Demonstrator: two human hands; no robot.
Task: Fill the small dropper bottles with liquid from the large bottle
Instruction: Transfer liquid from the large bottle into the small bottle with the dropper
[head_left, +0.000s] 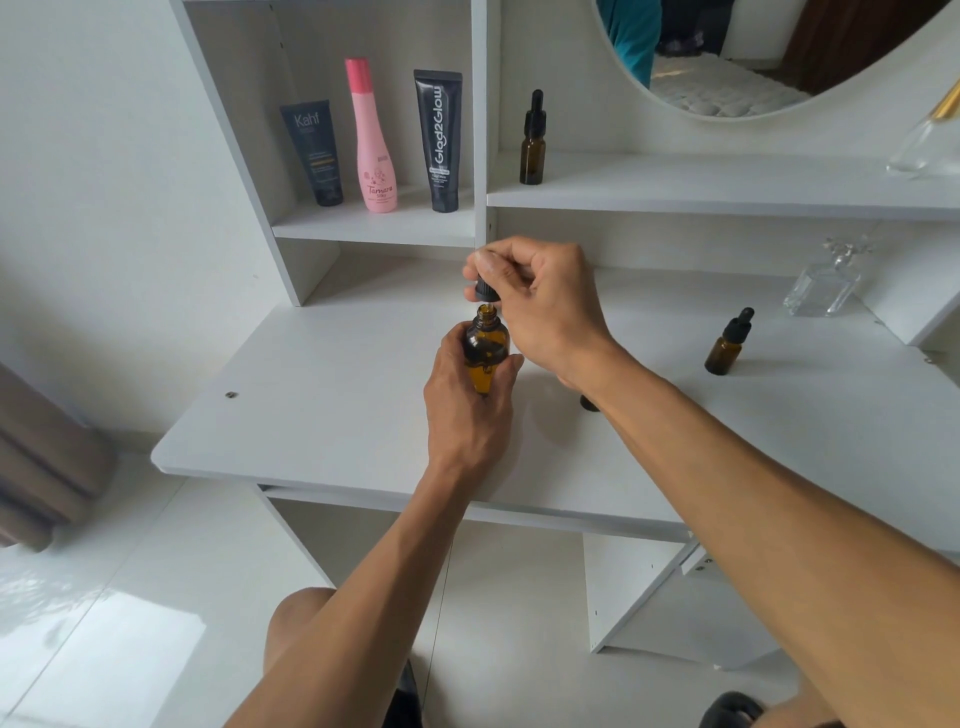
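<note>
My left hand grips a large amber bottle upright over the white desk; liquid fills its lower part. My right hand pinches the black dropper cap just above the bottle's open neck, with the pipette reaching down inside. One small amber dropper bottle stands capped on the desk to the right. Another small capped dropper bottle stands on the upper shelf. A small dark object peeks out beneath my right wrist, mostly hidden.
A grey tube, a pink bottle and a black tube stand in the left shelf compartment. A clear glass bottle sits at the desk's back right, another on the shelf. A round mirror hangs above.
</note>
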